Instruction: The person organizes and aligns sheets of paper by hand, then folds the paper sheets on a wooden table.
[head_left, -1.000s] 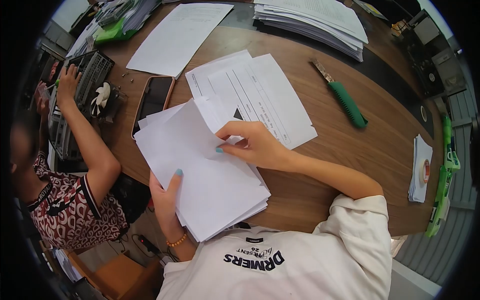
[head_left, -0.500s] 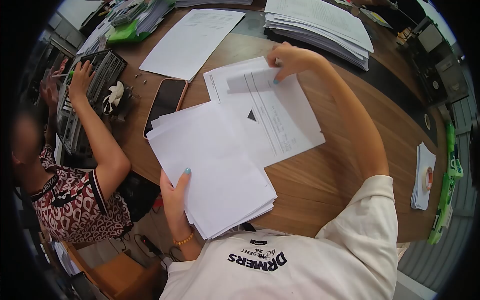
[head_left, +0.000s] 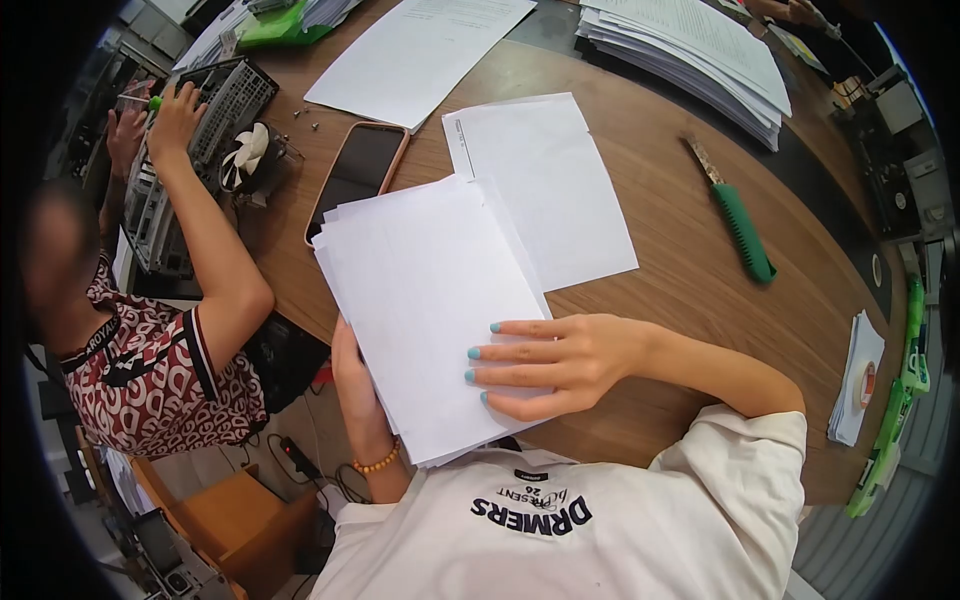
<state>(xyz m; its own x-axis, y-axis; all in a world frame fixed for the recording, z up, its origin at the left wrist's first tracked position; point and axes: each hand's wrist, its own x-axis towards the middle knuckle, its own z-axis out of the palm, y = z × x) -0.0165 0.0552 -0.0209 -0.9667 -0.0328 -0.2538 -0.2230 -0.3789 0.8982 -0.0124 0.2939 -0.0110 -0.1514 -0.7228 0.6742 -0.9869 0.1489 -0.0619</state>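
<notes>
A stack of white paper [head_left: 430, 290], blank on top with slightly uneven edges, lies at the table's near edge. My left hand [head_left: 357, 385] grips its left side, and part of that hand is hidden beneath the sheets. My right hand [head_left: 560, 365] rests flat on the stack's right side with the fingers spread, holding nothing. Beyond the stack, a mostly blank white sheet [head_left: 570, 190] lies on the table, with a strip of print along its left edge. The stack covers its near left corner.
A phone [head_left: 358, 178] lies left of the sheet, and a green-handled knife or saw [head_left: 740, 225] to the right. Further back are a printed page [head_left: 420, 55] and a thick paper pile [head_left: 690, 60]. At left a person [head_left: 165, 370] handles an electronic chassis [head_left: 190, 170] beside a small fan [head_left: 248, 158].
My right hand has moved from the printed sheet to the top of the stack. The printed face no longer shows beyond the stack. My left thumb has left the stack's top. The green-handled tool is uncovered.
</notes>
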